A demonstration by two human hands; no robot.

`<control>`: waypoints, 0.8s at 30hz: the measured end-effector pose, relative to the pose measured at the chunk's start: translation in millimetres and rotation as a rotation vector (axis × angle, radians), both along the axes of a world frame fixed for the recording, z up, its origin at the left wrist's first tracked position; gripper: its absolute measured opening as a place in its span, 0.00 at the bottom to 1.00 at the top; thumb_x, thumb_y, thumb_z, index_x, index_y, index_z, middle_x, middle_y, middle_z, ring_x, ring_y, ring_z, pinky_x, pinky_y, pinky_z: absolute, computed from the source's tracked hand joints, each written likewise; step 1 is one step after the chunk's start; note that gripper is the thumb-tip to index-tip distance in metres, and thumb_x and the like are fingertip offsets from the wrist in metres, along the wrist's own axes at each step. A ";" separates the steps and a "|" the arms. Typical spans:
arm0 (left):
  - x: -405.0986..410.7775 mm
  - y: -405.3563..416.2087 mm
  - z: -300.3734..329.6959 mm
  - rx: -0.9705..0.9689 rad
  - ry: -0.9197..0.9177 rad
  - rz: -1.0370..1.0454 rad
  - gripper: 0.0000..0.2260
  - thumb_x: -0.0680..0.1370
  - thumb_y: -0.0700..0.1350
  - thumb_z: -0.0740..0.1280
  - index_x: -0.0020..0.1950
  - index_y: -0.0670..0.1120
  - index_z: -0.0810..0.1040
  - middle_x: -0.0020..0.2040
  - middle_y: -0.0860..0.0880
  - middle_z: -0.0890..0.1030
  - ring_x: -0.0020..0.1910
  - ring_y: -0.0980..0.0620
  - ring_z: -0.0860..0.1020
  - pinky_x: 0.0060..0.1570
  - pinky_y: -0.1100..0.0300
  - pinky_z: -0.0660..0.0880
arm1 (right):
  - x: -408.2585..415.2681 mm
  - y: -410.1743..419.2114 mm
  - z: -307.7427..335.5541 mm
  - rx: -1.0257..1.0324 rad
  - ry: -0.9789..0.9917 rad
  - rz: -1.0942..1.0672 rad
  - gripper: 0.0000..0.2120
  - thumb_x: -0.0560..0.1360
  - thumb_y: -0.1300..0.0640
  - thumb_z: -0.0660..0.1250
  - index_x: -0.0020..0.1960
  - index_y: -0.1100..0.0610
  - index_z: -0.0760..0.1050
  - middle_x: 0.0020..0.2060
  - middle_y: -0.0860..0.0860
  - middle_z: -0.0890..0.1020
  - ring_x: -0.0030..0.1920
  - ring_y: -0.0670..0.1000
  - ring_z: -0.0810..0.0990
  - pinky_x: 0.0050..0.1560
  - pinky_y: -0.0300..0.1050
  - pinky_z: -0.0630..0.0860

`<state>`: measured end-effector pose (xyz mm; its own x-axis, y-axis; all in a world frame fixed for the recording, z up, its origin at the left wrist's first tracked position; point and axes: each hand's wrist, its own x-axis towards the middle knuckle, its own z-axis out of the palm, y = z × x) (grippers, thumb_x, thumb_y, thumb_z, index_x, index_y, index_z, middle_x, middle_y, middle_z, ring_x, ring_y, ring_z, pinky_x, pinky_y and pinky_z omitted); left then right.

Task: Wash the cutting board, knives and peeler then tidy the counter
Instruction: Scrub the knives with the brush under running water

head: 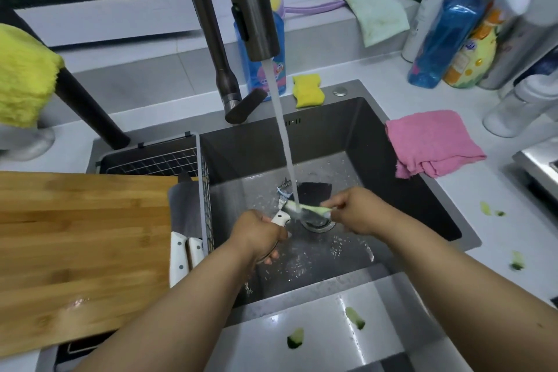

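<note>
Over the sink [401, 190] drain, my left hand [259, 235] is closed around a white-handled knife [280, 217]. Its blade points right, under the running water [283, 136]. My right hand [356, 211] pinches a slim, pale green tool, apparently the peeler [311, 208], and holds it across the blade in the stream. Two more white-handled knives [178, 257] lie in the wire drain rack [199, 160] at the sink's left. The bamboo cutting board [75, 244] lies flat to the left, partly over the rack.
The dark faucet [253, 9] hangs above the sink. A yellow sponge [308, 90] and a pink cloth [431, 142] lie at the rim. Bottles [447, 30] crowd the back right. Cucumber peels [296, 338] are scattered on the front and right counter. A small metal item [283, 189] lies in the basin.
</note>
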<state>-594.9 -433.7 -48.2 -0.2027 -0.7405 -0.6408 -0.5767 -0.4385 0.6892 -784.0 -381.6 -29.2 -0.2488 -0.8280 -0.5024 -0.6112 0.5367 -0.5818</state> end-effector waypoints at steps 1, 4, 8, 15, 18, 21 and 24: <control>-0.2 0.7 0.1 0.000 -0.001 0.003 0.10 0.71 0.35 0.72 0.49 0.37 0.74 0.27 0.43 0.75 0.19 0.50 0.72 0.19 0.65 0.66 | 5.6 -0.6 1.3 0.001 -0.035 0.007 0.09 0.75 0.57 0.69 0.54 0.50 0.82 0.28 0.45 0.77 0.25 0.43 0.71 0.24 0.32 0.65; -0.5 1.1 1.6 0.011 0.012 0.018 0.12 0.71 0.34 0.71 0.51 0.37 0.73 0.28 0.42 0.76 0.19 0.50 0.71 0.19 0.65 0.66 | 4.6 -5.7 -3.0 0.002 0.078 -0.001 0.11 0.76 0.58 0.67 0.56 0.52 0.82 0.38 0.53 0.82 0.33 0.50 0.77 0.33 0.38 0.68; 2.2 0.1 3.6 0.017 0.009 0.007 0.10 0.70 0.34 0.71 0.47 0.38 0.73 0.29 0.41 0.76 0.18 0.50 0.71 0.19 0.65 0.65 | -4.4 -5.4 -2.7 0.022 0.114 -0.027 0.10 0.75 0.60 0.66 0.54 0.53 0.83 0.30 0.49 0.81 0.28 0.44 0.77 0.28 0.35 0.68; 6.6 -3.5 9.5 -0.006 0.005 0.010 0.12 0.70 0.34 0.71 0.52 0.36 0.73 0.29 0.42 0.77 0.19 0.51 0.72 0.19 0.66 0.66 | 2.0 -12.4 3.5 0.007 0.186 0.028 0.10 0.75 0.60 0.66 0.54 0.53 0.82 0.34 0.51 0.79 0.33 0.49 0.75 0.29 0.37 0.66; 9.1 -7.5 11.2 -0.039 -0.018 -0.007 0.12 0.69 0.34 0.72 0.49 0.39 0.72 0.27 0.44 0.76 0.18 0.51 0.72 0.18 0.65 0.66 | -3.0 -9.2 3.8 0.007 0.080 -0.015 0.09 0.75 0.59 0.67 0.53 0.52 0.83 0.30 0.49 0.77 0.33 0.50 0.75 0.32 0.38 0.69; 9.5 -6.3 10.6 -0.054 -0.024 -0.010 0.13 0.69 0.34 0.72 0.49 0.39 0.72 0.28 0.43 0.76 0.18 0.51 0.72 0.18 0.65 0.66 | 14.5 -9.7 6.5 -0.016 -0.032 0.040 0.11 0.76 0.58 0.67 0.56 0.51 0.81 0.34 0.49 0.81 0.29 0.45 0.73 0.28 0.35 0.68; 8.9 -5.2 15.6 -0.054 -0.007 -0.011 0.13 0.69 0.34 0.71 0.50 0.39 0.73 0.28 0.44 0.77 0.18 0.51 0.72 0.19 0.66 0.66 | 9.3 -16.0 2.7 -0.050 0.111 0.007 0.12 0.76 0.60 0.64 0.57 0.52 0.81 0.41 0.54 0.82 0.32 0.49 0.75 0.31 0.39 0.67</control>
